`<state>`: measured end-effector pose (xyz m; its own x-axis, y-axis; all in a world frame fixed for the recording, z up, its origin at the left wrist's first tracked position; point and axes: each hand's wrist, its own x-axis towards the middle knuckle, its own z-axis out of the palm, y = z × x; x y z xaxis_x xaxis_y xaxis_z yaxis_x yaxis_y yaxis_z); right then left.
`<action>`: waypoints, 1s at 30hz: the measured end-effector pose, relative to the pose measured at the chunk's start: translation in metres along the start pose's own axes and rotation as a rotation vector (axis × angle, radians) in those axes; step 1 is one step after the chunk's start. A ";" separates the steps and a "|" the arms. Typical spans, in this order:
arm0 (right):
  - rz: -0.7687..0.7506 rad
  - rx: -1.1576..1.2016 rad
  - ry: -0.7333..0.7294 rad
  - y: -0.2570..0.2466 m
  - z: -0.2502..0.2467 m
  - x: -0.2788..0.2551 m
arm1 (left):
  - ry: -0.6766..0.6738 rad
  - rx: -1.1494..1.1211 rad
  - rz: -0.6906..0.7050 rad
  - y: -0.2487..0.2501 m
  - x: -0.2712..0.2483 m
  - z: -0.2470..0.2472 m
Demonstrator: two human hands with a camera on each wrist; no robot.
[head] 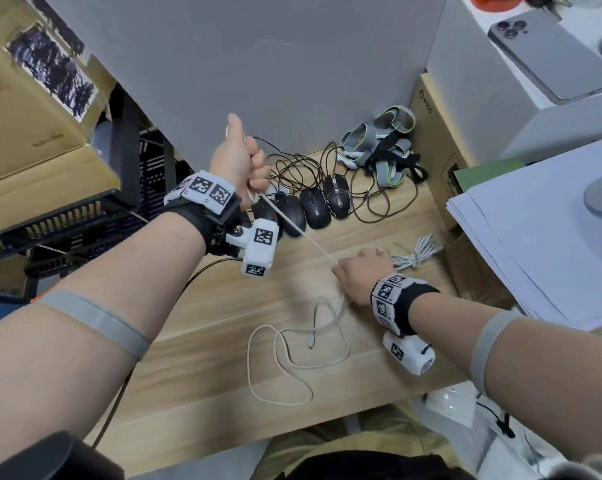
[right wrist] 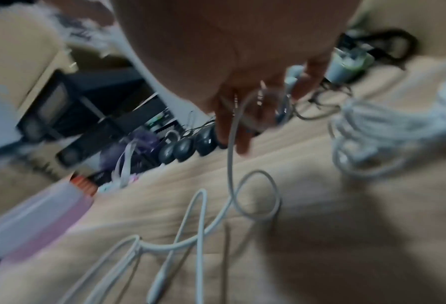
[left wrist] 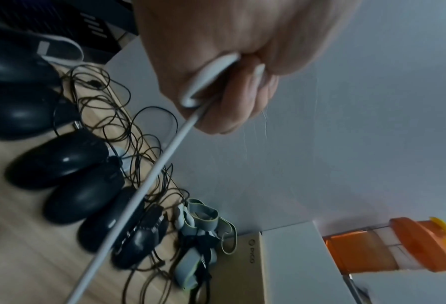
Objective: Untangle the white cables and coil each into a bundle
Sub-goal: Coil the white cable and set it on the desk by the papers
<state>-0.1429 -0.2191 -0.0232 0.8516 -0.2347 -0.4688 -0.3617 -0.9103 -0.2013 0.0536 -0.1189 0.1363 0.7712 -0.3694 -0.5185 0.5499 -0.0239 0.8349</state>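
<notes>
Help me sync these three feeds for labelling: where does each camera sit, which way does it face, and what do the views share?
Head: worn on the head, looking forward and down at the wooden desk; both forearms, the left hand and the right hand show.
Left wrist: looks along the raised left hand, whose grip folds the white cable over the black mice.
Right wrist: blurred, looks along the right hand at loose cable loops and a coiled bundle.
Shared: all three show the cable and the mice.

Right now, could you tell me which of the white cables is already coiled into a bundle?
The bundled cable beyond the right hand; the other white cable lies loose.
</notes>
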 end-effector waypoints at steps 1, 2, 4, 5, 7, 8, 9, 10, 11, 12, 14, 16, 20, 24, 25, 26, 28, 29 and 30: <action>-0.013 -0.160 -0.096 -0.002 -0.003 0.000 | 0.009 0.013 0.020 0.002 0.001 -0.002; -0.015 -0.246 -0.195 0.001 0.001 0.003 | 0.019 0.013 0.033 0.004 0.002 -0.004; 0.004 -0.319 -0.386 0.008 0.011 0.006 | 0.057 -0.011 0.047 0.014 0.004 -0.009; -0.001 -0.353 -0.457 0.012 0.016 0.006 | 0.081 -0.020 0.061 0.021 0.004 -0.012; -0.037 -0.445 -0.546 0.022 0.023 0.003 | 0.104 -0.044 0.087 0.031 0.006 -0.017; -0.030 -0.451 -0.582 0.026 0.024 0.001 | 0.105 -0.068 0.091 0.035 0.007 -0.019; 0.006 -0.419 -0.596 0.030 0.024 -0.001 | 0.106 -0.094 0.092 0.039 0.008 -0.021; 0.032 -0.385 -0.573 0.032 0.024 -0.002 | 0.104 -0.115 0.088 0.042 0.009 -0.024; 0.059 -0.337 -0.511 0.033 0.020 -0.006 | 0.087 -0.127 0.073 0.043 0.010 -0.026; 0.077 -0.261 -0.416 0.035 0.018 -0.006 | 0.057 -0.128 0.042 0.042 0.010 -0.026; 0.102 0.014 -0.196 0.027 0.004 -0.008 | -0.019 -0.090 -0.053 0.036 0.010 -0.025; 0.036 0.388 -0.017 0.010 -0.013 -0.004 | -0.107 -0.047 -0.159 0.022 0.010 -0.021; -0.217 0.790 0.183 -0.027 -0.036 0.009 | -0.223 -0.047 -0.333 -0.008 0.007 -0.006; -0.308 0.964 0.076 -0.056 -0.047 0.018 | -0.231 -0.072 -0.407 -0.025 0.009 0.004; -0.311 0.963 0.055 -0.060 -0.047 0.018 | -0.218 -0.083 -0.415 -0.027 0.010 0.005; -0.320 0.960 0.041 -0.061 -0.044 0.020 | -0.207 -0.098 -0.419 -0.029 0.012 0.004; -0.324 0.994 -0.004 -0.061 -0.038 0.018 | -0.183 -0.131 -0.419 -0.030 0.015 0.002; -0.326 1.006 -0.010 -0.060 -0.035 0.016 | -0.158 -0.120 -0.405 -0.031 0.015 0.001; -0.337 0.998 0.008 -0.059 -0.036 0.014 | -0.122 -0.080 -0.371 -0.032 0.015 0.000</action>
<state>-0.0963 -0.1808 0.0128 0.9674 -0.0274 -0.2518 -0.2510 -0.2366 -0.9386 0.0477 -0.1240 0.1017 0.4747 -0.4569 -0.7523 0.8107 -0.1057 0.5758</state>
